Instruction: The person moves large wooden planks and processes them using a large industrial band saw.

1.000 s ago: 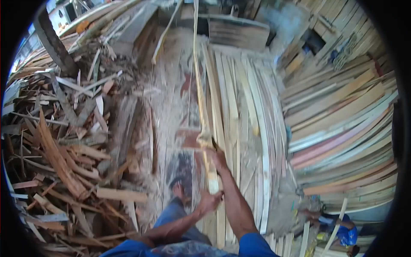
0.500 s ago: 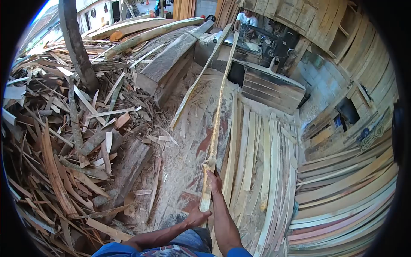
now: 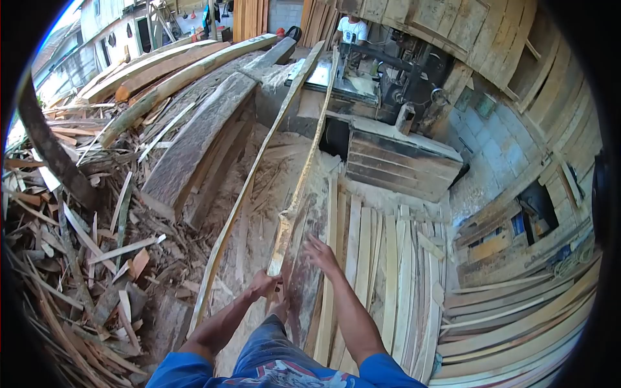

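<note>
My left hand (image 3: pixel 266 283) is closed on the near end of a long, narrow wood strip (image 3: pixel 299 184) with a rough bark edge and a knot. The strip runs away from me toward the saw table (image 3: pixel 349 87). Just right of the strip, my right hand (image 3: pixel 321 256) hangs open with its fingers apart, touching nothing I can see. A second long strip (image 3: pixel 244 194) lies slanted to the left of the first.
Behind the saw table stands a person in a white shirt (image 3: pixel 352 29). A thick squared log (image 3: pixel 200 132) lies left of the strips, beside a heap of offcuts (image 3: pixel 97 246) and a post (image 3: pixel 55 149). Sawn boards (image 3: pixel 388 271) cover the floor at right.
My right hand has let go of the strip and opened to its right. The strip's near end, with my left hand on it, has moved forward, away from my body. My view has shifted.
</note>
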